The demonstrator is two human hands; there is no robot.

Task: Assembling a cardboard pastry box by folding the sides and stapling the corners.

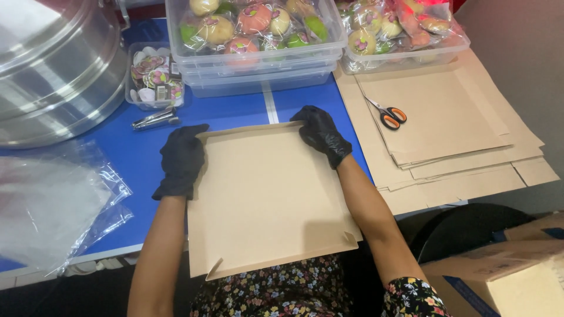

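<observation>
On the blue table (247,111), both gloved hands grip a flat cardboard sheet (264,194): left hand (181,158) at ten o'clock, right hand (322,134) at one; scissors (386,114) at three.

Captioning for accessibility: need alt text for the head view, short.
Two black-gloved hands, left hand and right hand, grip the far corners of a flat brown cardboard sheet on a blue table. Orange-handled scissors lie on a cardboard stack at right; clear tubs of wrapped round items stand behind.
</observation>
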